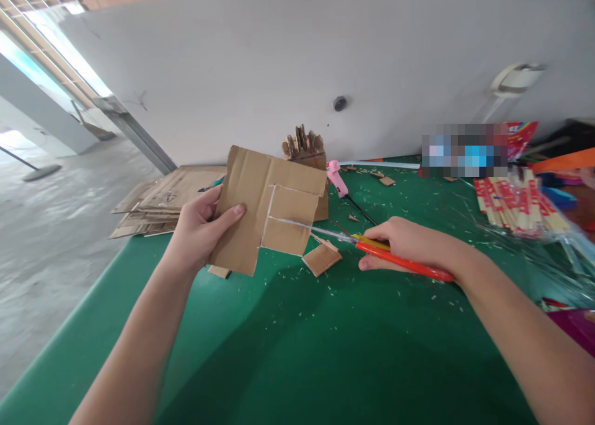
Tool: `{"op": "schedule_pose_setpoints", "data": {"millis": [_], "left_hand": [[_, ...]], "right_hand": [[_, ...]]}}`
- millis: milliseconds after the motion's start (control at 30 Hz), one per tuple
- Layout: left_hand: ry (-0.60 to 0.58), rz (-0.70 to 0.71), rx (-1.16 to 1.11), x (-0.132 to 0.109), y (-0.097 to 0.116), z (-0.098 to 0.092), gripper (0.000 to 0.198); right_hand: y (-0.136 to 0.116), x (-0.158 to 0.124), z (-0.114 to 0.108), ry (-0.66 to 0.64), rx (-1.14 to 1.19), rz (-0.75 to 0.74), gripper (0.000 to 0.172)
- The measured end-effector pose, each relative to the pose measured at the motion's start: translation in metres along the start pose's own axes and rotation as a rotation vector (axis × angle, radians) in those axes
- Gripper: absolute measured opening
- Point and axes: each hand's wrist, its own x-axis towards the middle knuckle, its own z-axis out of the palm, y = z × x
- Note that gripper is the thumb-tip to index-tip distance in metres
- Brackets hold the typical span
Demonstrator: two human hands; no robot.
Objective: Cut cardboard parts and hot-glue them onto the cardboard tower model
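My left hand [199,228] pinches the cardboard sheet [242,183] by its left side, thumb on the face, raised left of centre in the frame. My right hand [409,240] is wrapped round the scissors [404,262], whose blades [334,233] meet the sheet's right edge near the middle white line [288,222]; I can't tell whether they have bitten in. For a clean cut I'd keep the blades square to the face, feed the card steadily, and stop at the upright line. The roomiest part of the green surface [372,350] is lower centre. I'd mind its left edge, with floor [46,264] beyond, the glue gun [336,177] behind the sheet, and its dark cord [360,208] trailing towards my right hand.
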Motion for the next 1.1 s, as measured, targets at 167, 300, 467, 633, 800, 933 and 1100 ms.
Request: {"op": "schedule_pose_setpoints", "data": {"millis": [167,300,467,633,800,933,1100], "left_hand": [[-0.004,-0.003,0.005,0.000,0.000,-0.001,0.033],[0.000,0.008,0.018,0.000,0.000,-0.004,0.035],[-0.011,0.031,0.045,-0.002,0.001,-0.002,0.035],[0.010,0.037,0.056,-0.003,0.003,0.003,0.032],[0.014,0.052,0.056,-0.004,0.003,0.002,0.026],[0.011,0.057,0.063,-0.004,0.004,0.001,0.023],[0.042,0.065,0.094,-0.005,0.005,-0.003,0.027]], "right_hand": [[0.002,-0.001,0.001,-0.005,0.011,0.027,0.045],[0.004,-0.001,0.003,-0.015,0.001,-0.011,0.045],[0.003,0.000,0.005,-0.037,0.000,-0.060,0.048],[-0.002,-0.001,0.004,-0.004,-0.008,-0.048,0.046],[-0.006,-0.003,0.002,0.022,-0.067,-0.057,0.046],[-0.008,-0.006,0.003,0.040,-0.093,-0.057,0.049],[-0.010,-0.006,0.006,0.089,-0.111,-0.081,0.047]]}}
